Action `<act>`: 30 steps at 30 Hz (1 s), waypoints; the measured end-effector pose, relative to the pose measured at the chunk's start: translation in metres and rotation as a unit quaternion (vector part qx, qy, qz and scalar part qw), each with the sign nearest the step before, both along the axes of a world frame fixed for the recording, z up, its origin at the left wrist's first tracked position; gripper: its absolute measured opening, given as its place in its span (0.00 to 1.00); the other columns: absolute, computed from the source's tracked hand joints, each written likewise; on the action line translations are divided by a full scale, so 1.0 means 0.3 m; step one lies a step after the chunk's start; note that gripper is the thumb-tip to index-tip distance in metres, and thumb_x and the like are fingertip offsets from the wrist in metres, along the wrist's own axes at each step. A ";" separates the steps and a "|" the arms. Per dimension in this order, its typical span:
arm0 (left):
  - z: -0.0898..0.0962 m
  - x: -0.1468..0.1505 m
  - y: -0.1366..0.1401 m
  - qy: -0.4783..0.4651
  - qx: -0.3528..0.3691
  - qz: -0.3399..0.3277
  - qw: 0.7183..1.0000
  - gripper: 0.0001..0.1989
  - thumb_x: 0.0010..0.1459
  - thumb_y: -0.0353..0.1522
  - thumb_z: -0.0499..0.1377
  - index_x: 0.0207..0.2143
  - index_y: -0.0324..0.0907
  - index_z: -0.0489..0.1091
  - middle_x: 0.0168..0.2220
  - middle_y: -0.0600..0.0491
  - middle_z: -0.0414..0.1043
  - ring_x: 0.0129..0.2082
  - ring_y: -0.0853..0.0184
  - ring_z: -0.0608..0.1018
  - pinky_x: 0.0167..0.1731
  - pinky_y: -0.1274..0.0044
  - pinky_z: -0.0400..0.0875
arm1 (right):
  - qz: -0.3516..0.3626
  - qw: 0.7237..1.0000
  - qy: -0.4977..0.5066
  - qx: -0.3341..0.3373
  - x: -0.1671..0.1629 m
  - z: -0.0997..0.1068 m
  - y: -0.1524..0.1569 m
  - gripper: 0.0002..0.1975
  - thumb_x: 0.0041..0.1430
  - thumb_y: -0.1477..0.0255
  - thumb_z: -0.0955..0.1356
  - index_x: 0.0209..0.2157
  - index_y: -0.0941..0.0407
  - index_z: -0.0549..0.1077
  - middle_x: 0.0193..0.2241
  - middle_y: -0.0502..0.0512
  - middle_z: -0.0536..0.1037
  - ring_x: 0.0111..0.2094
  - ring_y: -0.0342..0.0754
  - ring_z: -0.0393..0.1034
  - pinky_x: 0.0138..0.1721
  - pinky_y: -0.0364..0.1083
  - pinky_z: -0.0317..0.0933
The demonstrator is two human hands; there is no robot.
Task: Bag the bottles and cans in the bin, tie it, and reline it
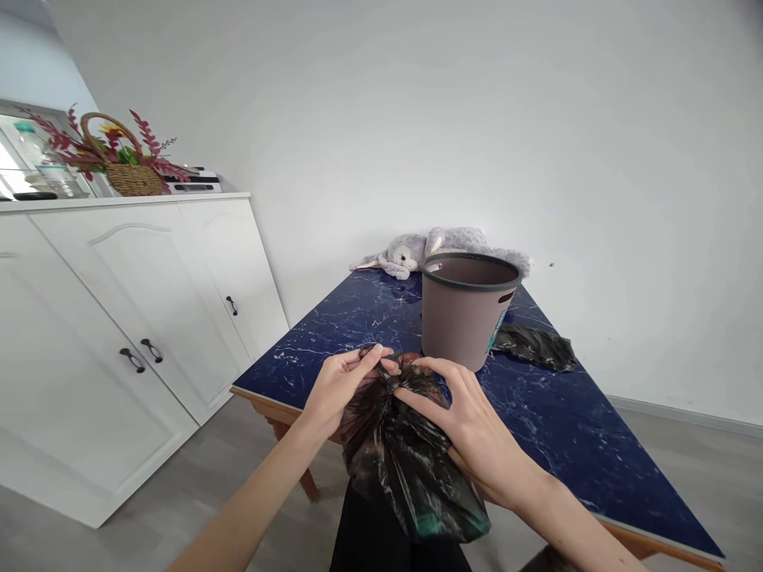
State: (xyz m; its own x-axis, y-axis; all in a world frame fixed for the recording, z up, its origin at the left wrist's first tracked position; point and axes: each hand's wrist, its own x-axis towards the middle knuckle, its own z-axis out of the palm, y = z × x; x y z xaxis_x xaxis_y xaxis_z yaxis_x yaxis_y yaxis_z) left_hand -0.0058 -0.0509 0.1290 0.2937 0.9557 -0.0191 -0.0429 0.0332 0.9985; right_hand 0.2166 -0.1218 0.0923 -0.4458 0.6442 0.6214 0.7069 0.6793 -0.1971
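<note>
A filled black plastic garbage bag [411, 469] hangs at the near edge of the table, over my lap, its neck gathered and twisted at the top. Something green shows faintly through its lower end. My left hand [346, 381] pinches the gathered neck between thumb and fingers. On the other side, my right hand [465, 413] has its thumb and forefinger closed around the bunched plastic near the neck. Just beyond the hands stands an upright brownish-grey trash can [456, 326] with a dark rim and a handle slot.
The dark blue marbled table [560, 445] has wooden edges. A folded black plastic bag [536, 348] lies right of the can. Behind it rests a grey plush toy [405, 253] against the wall. White cabinets [131, 302] at left carry a flower basket [134, 176] and a plastic bottle [51, 163].
</note>
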 end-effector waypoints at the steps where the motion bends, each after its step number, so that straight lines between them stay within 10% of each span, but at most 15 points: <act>1: -0.012 -0.009 0.009 0.003 -0.005 0.004 1.000 0.24 0.57 0.53 0.70 0.39 0.40 0.84 0.44 0.42 0.85 0.47 0.54 0.83 0.49 0.70 0.75 | 0.003 1.000 0.006 -0.018 0.013 -0.011 -0.005 0.48 0.47 0.91 0.59 0.67 0.41 0.66 0.66 0.61 0.61 0.68 0.63 0.56 0.60 0.66 0.67; 13: -0.086 -0.114 0.020 0.138 0.059 0.029 0.988 0.23 0.59 0.54 0.66 0.28 0.43 0.82 0.52 0.43 0.82 0.59 0.46 0.76 0.59 0.66 0.65 | -0.018 0.987 0.065 -0.146 0.145 -0.105 -0.093 0.43 0.50 0.89 0.58 0.60 0.37 0.72 0.66 0.54 0.64 0.68 0.63 0.57 0.61 0.72 0.66; 21: -0.118 -0.084 -0.010 0.049 0.003 0.105 0.993 0.25 0.56 0.55 0.68 0.34 0.42 0.84 0.58 0.43 0.79 0.58 0.48 0.77 0.55 0.68 0.70 | -0.010 0.960 0.186 -0.209 0.093 -0.071 -0.059 0.15 0.74 0.72 0.60 0.51 0.46 0.75 0.58 0.59 0.72 0.60 0.57 0.70 0.56 0.57 0.72; 30: -0.208 -0.065 -0.007 -0.055 0.001 0.180 0.982 0.24 0.54 0.54 0.71 0.37 0.42 0.84 0.56 0.44 0.80 0.58 0.50 0.78 0.57 0.67 0.73 | -0.060 0.987 0.078 -0.126 -0.079 0.035 -0.012 0.20 0.71 0.70 0.68 0.62 0.48 0.69 0.56 0.61 0.72 0.55 0.59 0.71 0.52 0.57 0.73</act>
